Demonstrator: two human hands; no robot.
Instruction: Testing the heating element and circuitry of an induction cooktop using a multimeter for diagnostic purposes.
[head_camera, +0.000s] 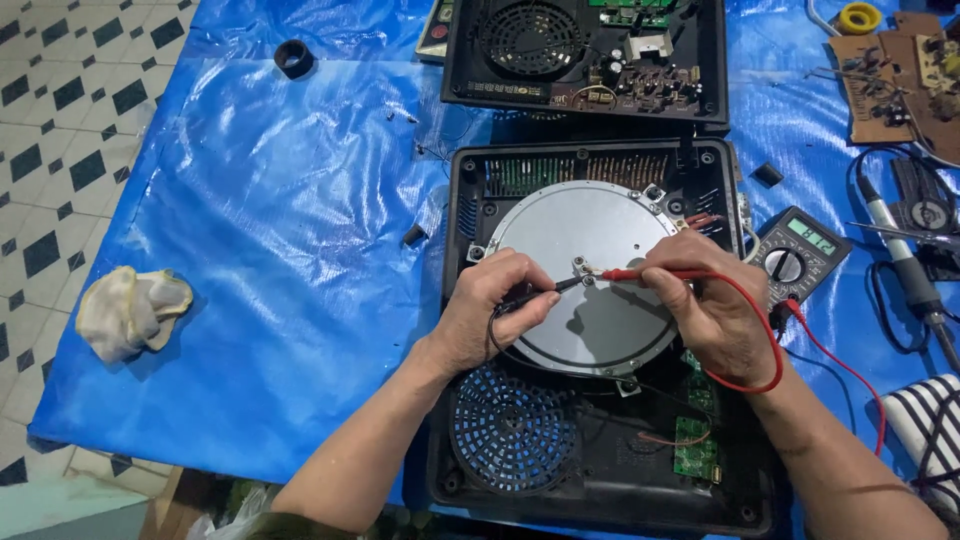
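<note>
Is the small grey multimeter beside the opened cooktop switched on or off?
On. The small grey multimeter has a lit green display showing digits, while the left hand and right hand hold its probes.

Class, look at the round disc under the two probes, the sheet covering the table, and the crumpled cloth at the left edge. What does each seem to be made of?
Round disc: probably metal, matte silver-grey, flat with a soft sheen. Sheet: likely plastic tarpaulin, glossy blue, with wrinkles catching bright glare. Crumpled cloth: seemingly soft fabric, off-white with yellowish stains, folded limply.
</note>
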